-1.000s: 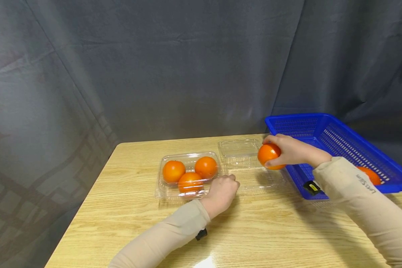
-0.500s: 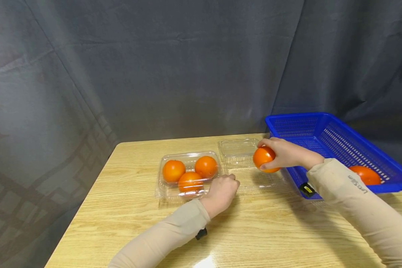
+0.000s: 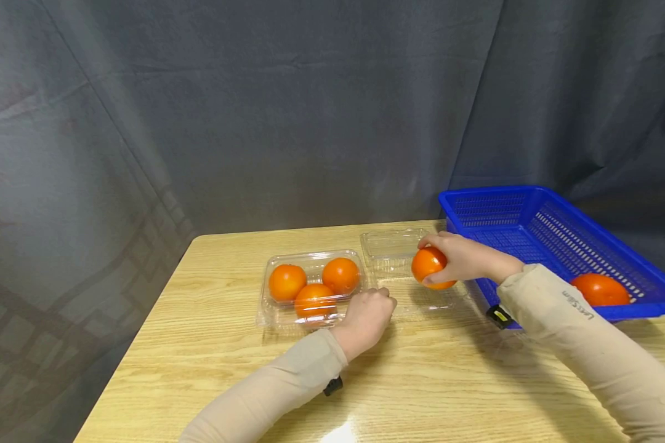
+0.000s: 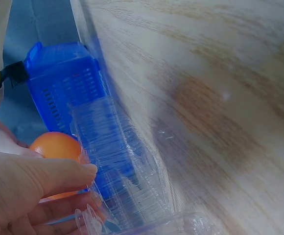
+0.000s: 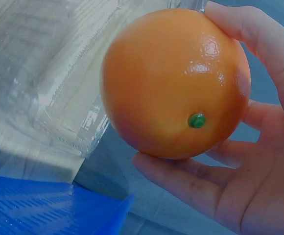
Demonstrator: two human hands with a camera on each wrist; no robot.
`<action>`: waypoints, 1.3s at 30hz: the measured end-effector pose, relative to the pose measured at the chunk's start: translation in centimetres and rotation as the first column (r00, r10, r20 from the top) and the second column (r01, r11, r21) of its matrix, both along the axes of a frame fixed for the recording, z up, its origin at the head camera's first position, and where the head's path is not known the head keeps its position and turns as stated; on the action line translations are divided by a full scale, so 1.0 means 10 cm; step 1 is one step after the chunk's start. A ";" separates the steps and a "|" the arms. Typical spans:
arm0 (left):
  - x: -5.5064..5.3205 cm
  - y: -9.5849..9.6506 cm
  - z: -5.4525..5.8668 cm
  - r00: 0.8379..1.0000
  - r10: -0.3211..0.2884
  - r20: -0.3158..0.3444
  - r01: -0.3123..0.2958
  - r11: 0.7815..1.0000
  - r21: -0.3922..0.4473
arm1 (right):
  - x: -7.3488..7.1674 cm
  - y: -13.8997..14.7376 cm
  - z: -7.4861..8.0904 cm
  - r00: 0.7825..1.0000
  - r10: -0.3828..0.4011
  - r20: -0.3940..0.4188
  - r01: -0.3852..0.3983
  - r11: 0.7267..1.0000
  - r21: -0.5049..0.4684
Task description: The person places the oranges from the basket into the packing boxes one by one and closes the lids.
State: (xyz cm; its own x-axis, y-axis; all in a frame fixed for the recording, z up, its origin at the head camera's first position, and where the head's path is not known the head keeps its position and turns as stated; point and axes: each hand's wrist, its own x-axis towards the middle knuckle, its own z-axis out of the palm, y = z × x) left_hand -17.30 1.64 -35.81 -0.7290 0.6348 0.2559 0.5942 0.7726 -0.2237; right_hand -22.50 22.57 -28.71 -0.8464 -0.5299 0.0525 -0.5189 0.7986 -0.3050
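My left hand (image 3: 364,323) pinches the near edge of a clear plastic container (image 4: 107,142) between thumb and fingers, seen in the left wrist view. In the head view, the hand sits at the right front corner of a clear plastic tray (image 3: 271,317) holding several oranges: one at the left (image 3: 287,283), one at the right (image 3: 340,276), one in front (image 3: 314,301). My right hand (image 3: 465,257) grips another orange (image 5: 174,83) from the side, thumb and fingers spread around it. A green stem button shows on it. This orange is held above the clear plastic at centre right.
A blue perforated basket (image 3: 593,231) stands at the right, with an orange (image 3: 601,289) in its near end. Another clear plastic compartment (image 3: 393,246) lies behind, near the table's back edge. A grey curtain (image 3: 310,123) hangs behind the wooden table (image 3: 210,344).
My right hand has moved left and slightly down with the orange, away from the basket. The left hand and the tray have stayed in place.
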 end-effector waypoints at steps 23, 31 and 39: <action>0.00 0.00 0.01 1.000 -0.013 0.002 0.013 1.000 0.004 | -0.02 -0.14 -0.16 0.999 0.039 -0.009 -0.039 0.999 0.000; 0.00 0.00 0.01 1.000 -0.018 0.007 0.018 1.000 0.006 | -0.01 -0.17 -0.19 0.999 0.053 0.006 -0.053 0.999 -0.007; 0.00 -0.01 0.01 1.000 -0.020 -0.004 0.020 1.000 0.016 | -0.02 -0.20 -0.25 0.999 0.052 0.008 -0.052 0.999 -0.014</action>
